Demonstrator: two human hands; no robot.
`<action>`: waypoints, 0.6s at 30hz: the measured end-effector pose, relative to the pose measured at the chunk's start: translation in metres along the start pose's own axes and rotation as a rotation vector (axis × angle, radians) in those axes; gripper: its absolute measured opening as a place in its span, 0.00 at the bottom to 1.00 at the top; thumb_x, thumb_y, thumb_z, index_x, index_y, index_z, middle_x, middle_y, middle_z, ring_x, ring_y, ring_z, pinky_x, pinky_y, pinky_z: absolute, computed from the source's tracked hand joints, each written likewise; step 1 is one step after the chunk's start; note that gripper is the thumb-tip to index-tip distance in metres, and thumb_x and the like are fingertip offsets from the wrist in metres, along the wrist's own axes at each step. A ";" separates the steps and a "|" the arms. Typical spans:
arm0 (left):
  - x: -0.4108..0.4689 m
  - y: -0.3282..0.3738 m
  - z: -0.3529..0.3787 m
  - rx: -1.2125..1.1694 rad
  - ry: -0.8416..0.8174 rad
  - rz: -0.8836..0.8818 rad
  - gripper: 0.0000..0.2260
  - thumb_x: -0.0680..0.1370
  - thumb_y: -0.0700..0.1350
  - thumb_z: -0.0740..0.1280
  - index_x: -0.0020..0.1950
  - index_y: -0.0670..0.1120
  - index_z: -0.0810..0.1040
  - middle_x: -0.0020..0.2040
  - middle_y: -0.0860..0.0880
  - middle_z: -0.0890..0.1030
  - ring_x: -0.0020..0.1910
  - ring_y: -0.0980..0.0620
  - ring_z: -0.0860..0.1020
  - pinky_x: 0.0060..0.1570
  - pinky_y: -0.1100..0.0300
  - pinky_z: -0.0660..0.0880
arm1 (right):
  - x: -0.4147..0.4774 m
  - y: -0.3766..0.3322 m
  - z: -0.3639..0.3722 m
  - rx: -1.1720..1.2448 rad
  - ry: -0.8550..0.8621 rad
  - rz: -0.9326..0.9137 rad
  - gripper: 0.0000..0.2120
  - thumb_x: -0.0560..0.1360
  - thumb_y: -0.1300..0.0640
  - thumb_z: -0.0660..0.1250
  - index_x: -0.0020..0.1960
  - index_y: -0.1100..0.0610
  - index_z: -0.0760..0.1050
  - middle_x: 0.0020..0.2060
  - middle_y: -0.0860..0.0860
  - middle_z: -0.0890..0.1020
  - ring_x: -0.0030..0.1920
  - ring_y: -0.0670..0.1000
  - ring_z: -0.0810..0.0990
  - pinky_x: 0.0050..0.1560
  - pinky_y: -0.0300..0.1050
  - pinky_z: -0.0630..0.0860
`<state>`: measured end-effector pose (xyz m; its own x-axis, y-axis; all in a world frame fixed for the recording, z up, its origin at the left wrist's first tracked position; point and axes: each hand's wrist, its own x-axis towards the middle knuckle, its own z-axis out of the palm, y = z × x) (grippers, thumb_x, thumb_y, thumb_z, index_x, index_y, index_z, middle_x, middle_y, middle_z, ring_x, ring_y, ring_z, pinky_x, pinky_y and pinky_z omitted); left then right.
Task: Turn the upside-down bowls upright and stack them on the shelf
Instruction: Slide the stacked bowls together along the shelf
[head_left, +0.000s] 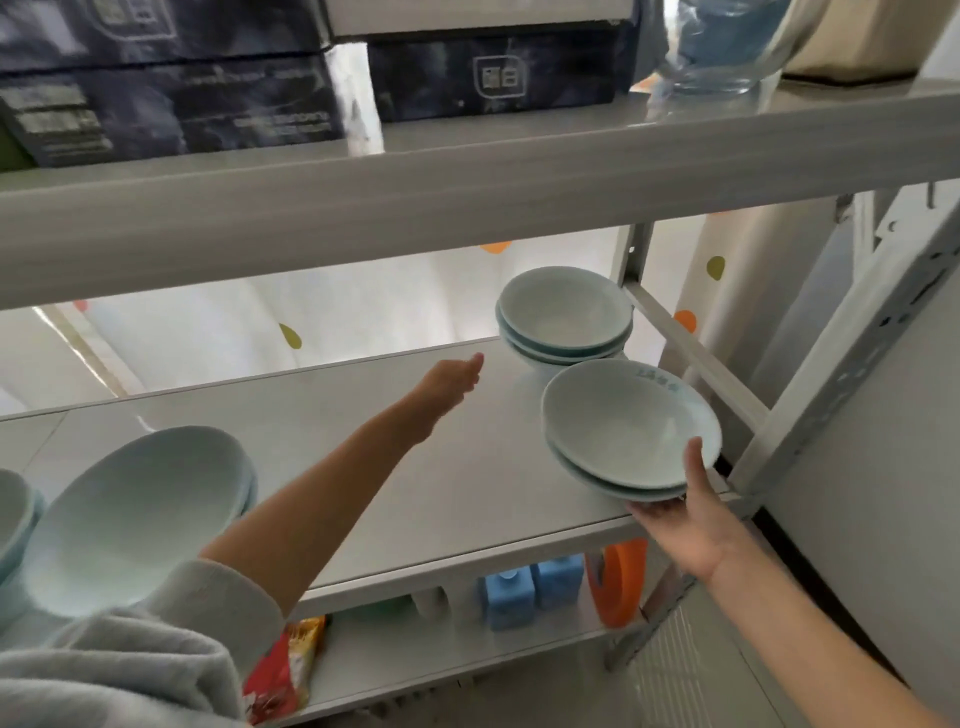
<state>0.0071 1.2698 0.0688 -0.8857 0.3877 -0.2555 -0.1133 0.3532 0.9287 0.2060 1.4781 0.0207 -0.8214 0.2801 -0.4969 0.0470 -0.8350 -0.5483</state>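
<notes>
A stack of pale green bowls (566, 317) stands upright at the back right of the white middle shelf (363, 441). My right hand (685, 514) grips two nested upright bowls (623, 426) at the shelf's front right corner, thumb on the rim and fingers underneath. My left hand (452, 382) reaches across the shelf toward the back stack, fingers together, holding nothing. At the left front, upside-down bowls (135, 514) lie stacked, with another bowl stack (13, 514) cut off by the left edge.
The upper shelf beam (467, 176) hangs low over the bowls, carrying dark boxes (171, 98) and a clear water jug (722, 47). A metal upright (831, 384) stands at the right. Below are blue bottles (530, 587), an orange object (618, 582) and a red packet (280, 670).
</notes>
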 end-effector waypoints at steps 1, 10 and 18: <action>-0.006 -0.006 -0.023 0.025 0.037 0.038 0.13 0.81 0.52 0.60 0.45 0.46 0.76 0.49 0.45 0.75 0.50 0.50 0.70 0.53 0.58 0.65 | -0.004 0.017 0.004 -0.008 0.040 -0.002 0.43 0.65 0.38 0.69 0.73 0.54 0.58 0.70 0.59 0.68 0.67 0.58 0.69 0.66 0.54 0.69; -0.094 -0.075 -0.229 0.158 0.361 0.020 0.05 0.82 0.47 0.60 0.55 0.48 0.73 0.55 0.47 0.73 0.56 0.52 0.69 0.57 0.53 0.67 | -0.024 0.187 0.115 -0.151 -0.145 0.223 0.79 0.33 0.40 0.81 0.77 0.58 0.47 0.76 0.59 0.54 0.76 0.58 0.54 0.70 0.58 0.61; -0.149 -0.136 -0.311 0.234 0.545 -0.075 0.12 0.81 0.45 0.59 0.38 0.47 0.73 0.48 0.42 0.71 0.51 0.49 0.69 0.52 0.59 0.63 | -0.033 0.289 0.203 -0.326 -0.349 0.463 0.49 0.62 0.48 0.76 0.76 0.51 0.53 0.75 0.59 0.57 0.73 0.64 0.59 0.59 0.70 0.71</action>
<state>0.0148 0.8988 0.0640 -0.9895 -0.1167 -0.0857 -0.1371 0.5645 0.8140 0.1314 1.1316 0.0157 -0.8085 -0.2887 -0.5128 0.5635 -0.6311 -0.5331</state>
